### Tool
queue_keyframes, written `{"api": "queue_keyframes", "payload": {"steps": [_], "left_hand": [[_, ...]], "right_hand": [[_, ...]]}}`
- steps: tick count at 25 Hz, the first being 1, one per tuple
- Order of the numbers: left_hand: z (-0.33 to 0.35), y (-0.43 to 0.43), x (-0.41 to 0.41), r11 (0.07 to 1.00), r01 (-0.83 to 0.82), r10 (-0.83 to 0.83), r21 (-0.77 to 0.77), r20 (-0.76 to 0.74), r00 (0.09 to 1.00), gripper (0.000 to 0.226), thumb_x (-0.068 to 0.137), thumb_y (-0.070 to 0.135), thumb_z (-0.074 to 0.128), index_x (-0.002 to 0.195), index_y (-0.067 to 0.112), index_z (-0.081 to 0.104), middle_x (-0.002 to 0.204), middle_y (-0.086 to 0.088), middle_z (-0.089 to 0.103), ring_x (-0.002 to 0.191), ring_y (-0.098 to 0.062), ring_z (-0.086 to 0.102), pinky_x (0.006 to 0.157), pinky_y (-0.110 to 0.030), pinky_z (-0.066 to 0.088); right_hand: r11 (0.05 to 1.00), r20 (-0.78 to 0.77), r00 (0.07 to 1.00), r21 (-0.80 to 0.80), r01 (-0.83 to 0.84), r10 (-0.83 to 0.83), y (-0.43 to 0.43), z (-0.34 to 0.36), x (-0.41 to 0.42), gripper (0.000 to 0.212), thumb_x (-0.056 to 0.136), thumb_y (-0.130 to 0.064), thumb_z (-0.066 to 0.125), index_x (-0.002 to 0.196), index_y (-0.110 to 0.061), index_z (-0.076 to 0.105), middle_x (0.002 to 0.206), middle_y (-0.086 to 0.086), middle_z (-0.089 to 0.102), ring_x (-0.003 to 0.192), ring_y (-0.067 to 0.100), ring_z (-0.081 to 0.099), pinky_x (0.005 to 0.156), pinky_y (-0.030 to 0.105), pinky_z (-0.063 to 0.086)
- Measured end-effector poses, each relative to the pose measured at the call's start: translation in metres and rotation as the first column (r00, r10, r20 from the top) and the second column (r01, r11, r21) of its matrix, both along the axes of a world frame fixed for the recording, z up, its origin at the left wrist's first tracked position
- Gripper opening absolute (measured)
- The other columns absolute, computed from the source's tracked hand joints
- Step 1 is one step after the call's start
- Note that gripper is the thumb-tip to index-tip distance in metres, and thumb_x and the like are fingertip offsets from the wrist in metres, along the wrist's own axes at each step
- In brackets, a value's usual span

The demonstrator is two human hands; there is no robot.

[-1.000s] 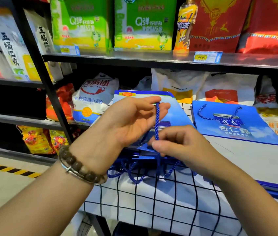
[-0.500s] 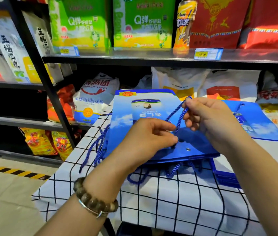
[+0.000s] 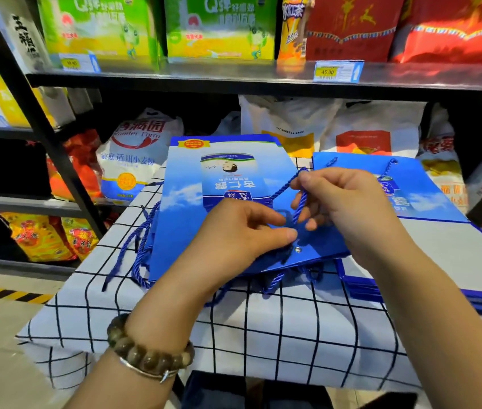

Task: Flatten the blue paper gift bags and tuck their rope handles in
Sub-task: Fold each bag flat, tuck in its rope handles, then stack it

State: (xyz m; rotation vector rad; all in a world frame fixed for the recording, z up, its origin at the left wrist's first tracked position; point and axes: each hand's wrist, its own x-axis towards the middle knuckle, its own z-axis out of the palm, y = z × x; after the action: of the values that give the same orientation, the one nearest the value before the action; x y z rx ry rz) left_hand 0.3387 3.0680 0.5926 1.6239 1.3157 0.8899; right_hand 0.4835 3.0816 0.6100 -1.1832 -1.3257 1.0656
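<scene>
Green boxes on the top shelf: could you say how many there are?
2 green boxes: one at left, one right of it, beside the orange bottle; more may hide behind.

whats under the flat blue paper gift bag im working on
Blue rope handles stick out from beneath the flat blue paper gift bag at its left and near edges, over the white black-grid tablecloth. More blue paper edges show there; how many bags is hidden.

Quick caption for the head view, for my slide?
Left hand steadies a flat blue bag on the checked cloth while the right hand pinches its rope handle.
</scene>
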Motion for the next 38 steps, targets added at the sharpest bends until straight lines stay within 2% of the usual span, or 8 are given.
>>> {"api": "queue_keyframes", "payload": {"steps": [3, 7, 9, 15, 20, 24, 30, 38], "left_hand": [[-0.006, 0.001, 0.006, 0.996, 0.045, -0.029, 0.079, -0.196, 0.98, 0.03, 0.072, 0.042, 0.069, 0.057, 0.016, 0.061, 0.048, 0.005, 0.042, 0.05, -0.012, 0.036, 0.056, -0.028, 0.03], [-0.009, 0.007, 0.009, 0.996, -0.03, 0.031, 0.08, -0.012, 0.999, 0.033, 0.08, 0.02, 0.069, 0.052, 0.013, 0.052, 0.045, 0.002, 0.04, 0.046, -0.01, 0.036, 0.048, -0.023, 0.03], [-0.01, 0.007, 0.009, 0.996, -0.092, 0.089, 0.017, 0.119, 0.989, 0.01, 0.076, 0.014, 0.072, 0.072, 0.016, 0.064, 0.045, 0.007, 0.056, 0.044, -0.002, 0.05, 0.049, -0.013, 0.042], [-0.011, 0.004, 0.011, 0.999, -0.046, 0.043, 0.01, 0.166, 0.985, 0.038, 0.078, 0.012, 0.069, 0.113, 0.021, 0.058, 0.05, 0.007, 0.064, 0.047, 0.003, 0.057, 0.051, -0.006, 0.041], [-0.014, 0.003, 0.015, 0.999, -0.038, 0.033, 0.033, 0.153, 0.988, 0.052, 0.08, 0.013, 0.068, 0.128, 0.019, 0.051, 0.051, 0.004, 0.064, 0.048, 0.004, 0.057, 0.053, -0.007, 0.043], [-0.021, 0.001, 0.016, 0.996, -0.069, 0.058, 0.057, 0.174, 0.983, 0.028, 0.082, 0.024, 0.065, 0.109, 0.024, 0.062, 0.066, 0.004, 0.071, 0.062, -0.001, 0.065, 0.07, -0.019, 0.053], [-0.038, -0.012, 0.012, 0.843, 0.061, 0.18, 0.535, -0.387, 0.905, 0.036, 0.057, 0.062, 0.054, 0.081, 0.037, 0.064, 0.09, 0.024, 0.065, 0.091, 0.002, 0.049, 0.08, -0.012, 0.032], [-0.024, -0.022, 0.008, 0.875, 0.15, 0.12, 0.46, -0.507, 0.853, 0.034, 0.076, 0.059, 0.058, 0.102, 0.04, 0.068, 0.122, 0.023, 0.059, 0.122, 0.003, 0.046, 0.096, -0.02, 0.036]], "right_hand": [[1.0, -0.007, 1.0, -0.012, 0.008, -0.008, 0.005, 0.001, -0.001, 0.021, 0.091, -0.016, 0.052, 0.074, -0.011, 0.064, 0.062, 0.009, 0.058, 0.04, 0.006, 0.053, 0.04, 0.016, 0.045], [0.998, 0.038, 0.999, -0.044, -0.032, 0.034, 0.001, -0.007, 0.007, 0.013, 0.087, -0.017, 0.058, 0.079, -0.011, 0.065, 0.054, -0.003, 0.064, 0.049, 0.008, 0.06, 0.045, 0.018, 0.047], [0.995, 0.105, 0.991, -0.058, -0.076, 0.082, -0.004, -0.014, 0.015, 0.01, 0.084, -0.013, 0.061, 0.076, -0.014, 0.067, 0.055, -0.005, 0.066, 0.053, 0.007, 0.06, 0.048, 0.016, 0.046], [0.932, 0.103, 0.926, -0.031, -0.362, 0.363, -0.018, -0.027, 0.021, 0.024, 0.078, 0.001, 0.064, 0.084, -0.021, 0.072, 0.077, -0.003, 0.073, 0.076, 0.005, 0.067, 0.07, 0.012, 0.049], [0.97, 0.089, 0.967, 0.018, -0.242, 0.239, -0.016, -0.034, 0.021, 0.019, 0.074, 0.006, 0.065, 0.072, -0.011, 0.073, 0.07, 0.008, 0.073, 0.069, 0.015, 0.069, 0.07, 0.019, 0.054], [0.995, 0.009, 0.995, 0.005, -0.104, 0.104, -0.015, -0.038, 0.023, 0.017, 0.077, 0.004, 0.063, 0.07, -0.009, 0.071, 0.062, 0.005, 0.07, 0.06, 0.01, 0.065, 0.062, 0.016, 0.052], [0.987, 0.237, 0.969, 0.161, 0.03, -0.069, -0.022, -0.04, 0.027, 0.019, 0.073, -0.004, 0.07, 0.065, -0.021, 0.07, 0.07, -0.009, 0.071, 0.063, 0.0, 0.063, 0.063, 0.01, 0.047], [0.972, 0.514, 0.857, 0.217, -0.092, -0.033, -0.025, -0.033, 0.037, 0.026, 0.078, -0.01, 0.068, 0.065, -0.033, 0.065, 0.072, -0.013, 0.068, 0.08, -0.002, 0.06, 0.07, 0.007, 0.043]]}}
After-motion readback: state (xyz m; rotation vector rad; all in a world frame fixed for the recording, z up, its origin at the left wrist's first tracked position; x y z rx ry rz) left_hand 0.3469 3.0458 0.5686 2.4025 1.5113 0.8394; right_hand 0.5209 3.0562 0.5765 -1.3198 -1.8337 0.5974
